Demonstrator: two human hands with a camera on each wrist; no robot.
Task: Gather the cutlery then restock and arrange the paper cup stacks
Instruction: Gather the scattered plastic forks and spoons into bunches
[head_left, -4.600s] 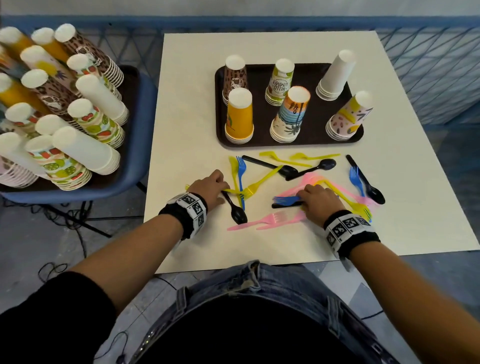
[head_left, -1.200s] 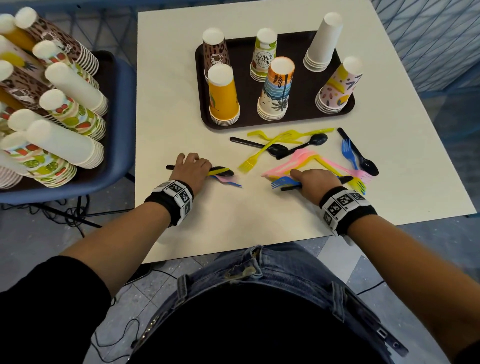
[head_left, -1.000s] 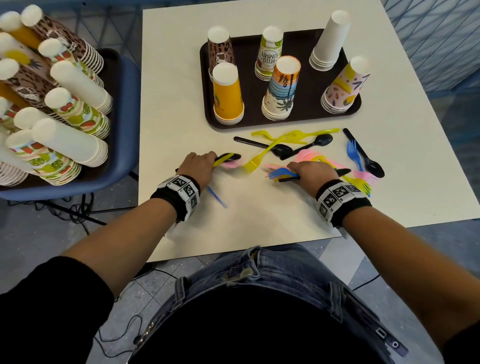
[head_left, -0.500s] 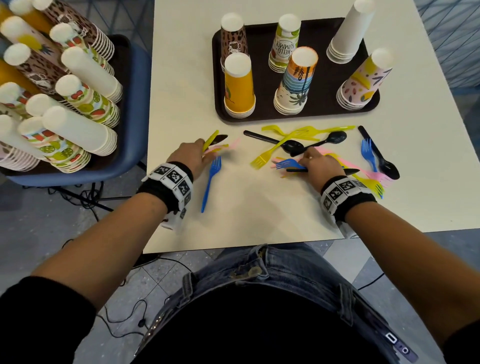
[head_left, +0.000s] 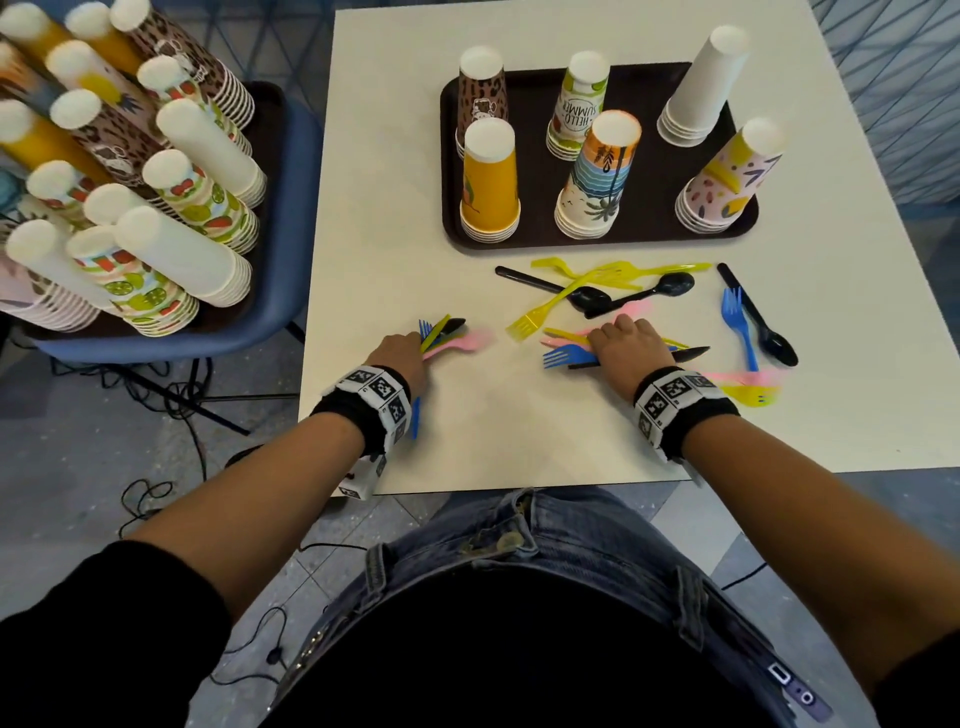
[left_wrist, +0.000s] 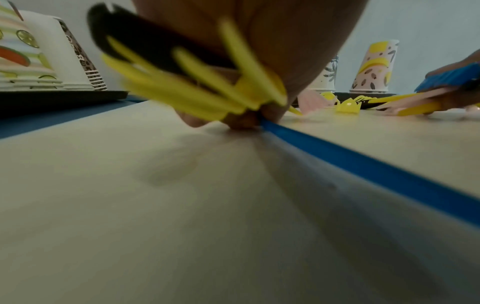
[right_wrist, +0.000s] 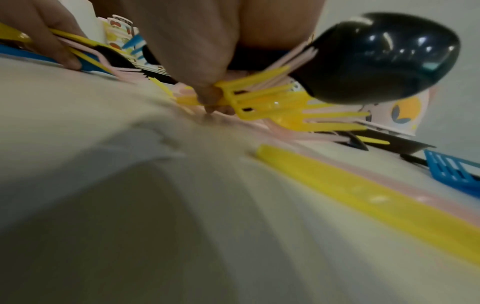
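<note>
My left hand (head_left: 415, 345) grips a bundle of cutlery (head_left: 447, 335) near the table's left edge: a yellow fork (left_wrist: 207, 90), a black spoon (left_wrist: 145, 51) and a pink spoon. Its fingertips press on a blue fork's handle (left_wrist: 363, 164) lying on the table. My right hand (head_left: 618, 332) is curled over a second pile, holding a yellow fork (right_wrist: 272, 102), a black spoon (right_wrist: 376, 61) and pink pieces, with a blue fork (head_left: 566, 356) sticking out to the left. Loose yellow forks and black spoons (head_left: 597, 291) lie in front of the dark tray (head_left: 535, 156), which carries several cup stacks.
A blue fork (head_left: 737, 322) and a black spoon (head_left: 763, 327) lie at the right, with pink and yellow forks (head_left: 748, 387) nearer the front edge. To the left, a blue chair (head_left: 280, 291) holds a tray packed with tall cup stacks (head_left: 182, 208).
My left hand has shifted right and come down over the blue fork that lay loose beside it. My right hand has stayed on its pile.
</note>
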